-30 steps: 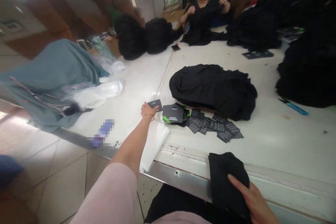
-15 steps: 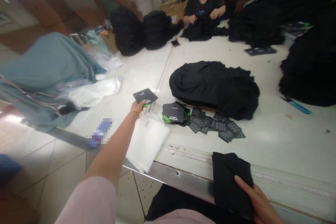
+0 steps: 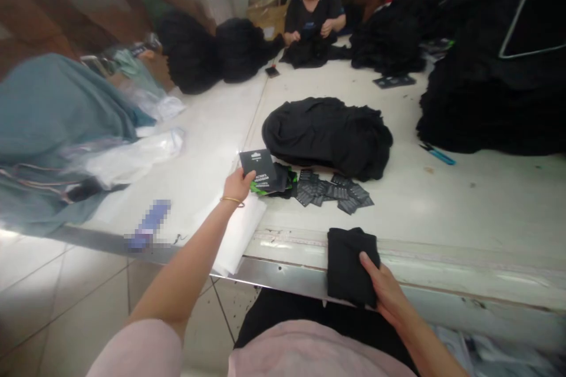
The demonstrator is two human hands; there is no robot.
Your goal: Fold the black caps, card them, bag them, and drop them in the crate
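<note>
A black printed card (image 3: 257,166) is pinched in my left hand (image 3: 239,184), just above the left side of a pile of similar black and green cards (image 3: 285,181). White plastic bags (image 3: 241,230) lie below my left wrist. At the table's front edge my right hand (image 3: 384,288) grips a folded black cloth (image 3: 349,265), thumb on top and fingers hidden beneath. Small dark tags (image 3: 336,191) are spread to the right of the card pile. Behind them lies a long stack of black cloth (image 3: 327,135).
A person (image 3: 313,17) across the table (image 3: 442,200) handles black cloth. Large black heaps (image 3: 486,94) stand at the right, near a blue cutter (image 3: 437,154). Grey-green fabric (image 3: 62,112) and clear plastic (image 3: 137,156) cover the left side.
My left hand has brought the card closer to the card pile, and the card is now tilted more upright. The folded cloth is still in my right hand. The view has shifted to the right.
</note>
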